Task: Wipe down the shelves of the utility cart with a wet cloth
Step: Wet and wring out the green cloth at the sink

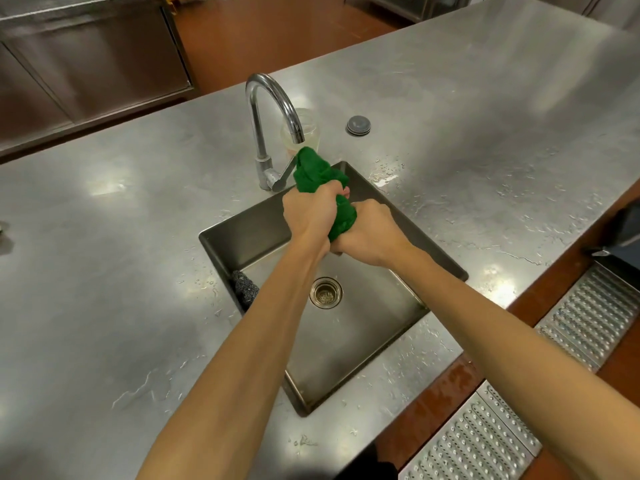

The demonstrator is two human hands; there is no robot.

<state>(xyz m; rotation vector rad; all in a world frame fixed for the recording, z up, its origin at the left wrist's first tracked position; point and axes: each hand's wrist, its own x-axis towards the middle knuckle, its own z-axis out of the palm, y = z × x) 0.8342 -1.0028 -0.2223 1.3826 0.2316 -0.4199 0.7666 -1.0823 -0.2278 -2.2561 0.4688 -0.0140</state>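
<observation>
Directly below the camera, perforated metal floor grating runs along the near edge of a stainless steel countertop. Both bare forearms extend forward over a rectangular sink recessed into the countertop. A round drain strainer sits in the basin floor, and a dark steel scouring pad rests against the left basin wall. Water droplets are scattered on the countertop around the sink rim. Above the far half of the basin, the left hand and the right hand are both closed tightly around a green cloth. The hands are positioned just beside each other, with the left hand gripping the farther portion and the right hand gripping the nearer portion. The cloth is bunched and twisted between them, and its free end protrudes upward past the left hand, close to the faucet outlet. The gooseneck faucet is mounted at the far left corner of the sink, with its lever handle just beside the cloth. A clear container stands behind the faucet spout. A round grey cap lies on the countertop to the right of it. Beyond the countertop are reddish flooring and stainless steel cabinets.
</observation>
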